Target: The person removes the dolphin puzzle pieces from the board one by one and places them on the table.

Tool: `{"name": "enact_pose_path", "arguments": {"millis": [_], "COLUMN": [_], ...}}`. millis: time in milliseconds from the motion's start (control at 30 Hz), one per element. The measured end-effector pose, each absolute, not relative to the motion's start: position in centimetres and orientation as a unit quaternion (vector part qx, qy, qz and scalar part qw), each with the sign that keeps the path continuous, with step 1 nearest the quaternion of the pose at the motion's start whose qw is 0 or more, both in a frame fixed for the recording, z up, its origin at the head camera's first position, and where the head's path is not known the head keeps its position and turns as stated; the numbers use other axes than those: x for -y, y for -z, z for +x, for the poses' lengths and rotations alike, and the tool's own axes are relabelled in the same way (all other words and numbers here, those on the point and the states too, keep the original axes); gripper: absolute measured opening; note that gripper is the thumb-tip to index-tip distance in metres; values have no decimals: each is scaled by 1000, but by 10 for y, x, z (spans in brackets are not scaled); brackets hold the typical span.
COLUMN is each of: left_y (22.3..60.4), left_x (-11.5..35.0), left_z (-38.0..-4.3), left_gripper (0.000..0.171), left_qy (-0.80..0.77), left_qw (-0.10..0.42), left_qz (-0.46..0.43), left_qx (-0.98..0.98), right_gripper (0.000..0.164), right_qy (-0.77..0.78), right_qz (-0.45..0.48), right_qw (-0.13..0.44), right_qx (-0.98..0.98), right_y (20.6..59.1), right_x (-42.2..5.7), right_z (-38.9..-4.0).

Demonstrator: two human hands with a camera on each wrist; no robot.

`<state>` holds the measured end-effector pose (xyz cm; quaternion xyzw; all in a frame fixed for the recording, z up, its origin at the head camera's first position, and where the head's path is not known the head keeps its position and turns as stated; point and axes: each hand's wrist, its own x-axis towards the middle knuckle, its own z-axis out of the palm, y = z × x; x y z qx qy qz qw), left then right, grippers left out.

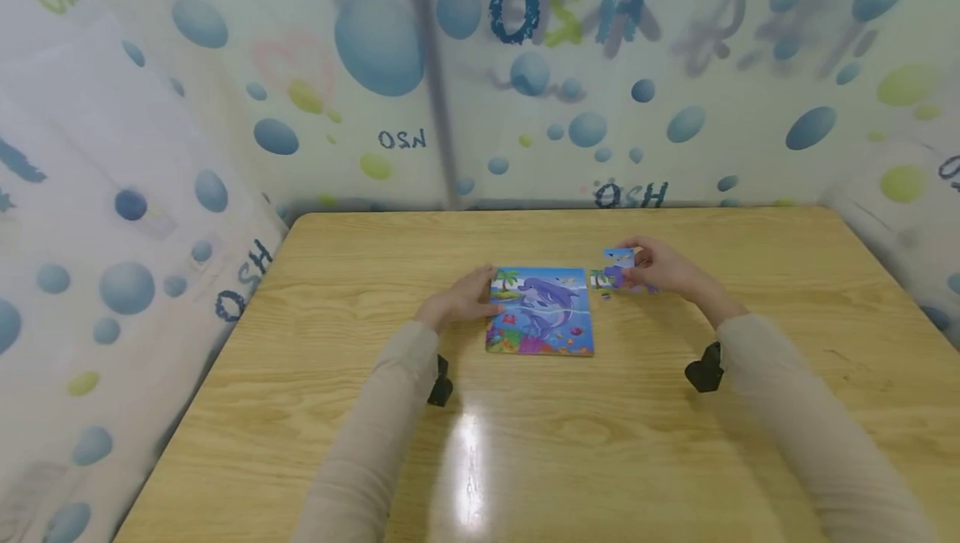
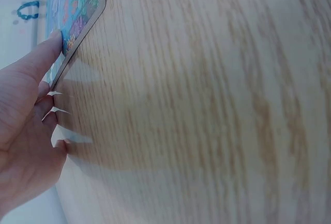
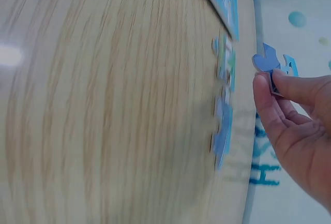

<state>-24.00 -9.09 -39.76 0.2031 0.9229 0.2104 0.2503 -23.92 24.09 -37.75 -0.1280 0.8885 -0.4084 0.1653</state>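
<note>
A square dolphin jigsaw puzzle (image 1: 542, 314) lies flat on the wooden table. At its left side my left hand (image 1: 463, 298) grips the edge, thumb over the picture and the other fingers along the border. The left wrist view shows that thumb on the corner of the puzzle (image 2: 85, 6). My right hand (image 1: 660, 266) pinches a blue jigsaw piece (image 3: 269, 58) between thumb and fingers, raised over the table. Below it, beside the puzzle's right edge, lie loose pieces: one with a palm tree (image 1: 599, 279) and purple-blue ones (image 3: 222, 131).
The light wooden table (image 1: 585, 443) ends at a rounded back edge. Behind it and to both sides hangs a white sheet (image 1: 480, 93) with blue and green dots and lettering. A dark device (image 1: 705, 368) is at the right wrist, and another (image 1: 441, 382) at the left.
</note>
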Motion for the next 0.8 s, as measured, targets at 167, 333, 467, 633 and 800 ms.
{"name": "enact_pose_path", "arguments": {"millis": [167,333,467,633,800], "left_y": [398,398,398,397,397], "left_x": [93,93,93,92,92], "left_z": [-240,-241,-241,-239,-239], "left_gripper": [74,74,74,74,74], "left_qy": [-214,-213,-212,-217,-224], "left_qw": [251,250,250,250,251], "left_qz": [203,205,205,207,206], "left_qx": [-922,-922,-922,-921,-919], "right_gripper": [50,51,52,55,56], "right_qy": [404,378,354,348,354], "right_qz": [-100,-74,-56,-55,-63], "right_qw": [155,148,156,172,185], "right_qx": [-896,-911,-920,-920,-914], "right_y": [379,384,388,390,391], "right_x": [-266,-288,-301,-312,-318], "right_z": [-237,-233,-231,-229,-228]}}
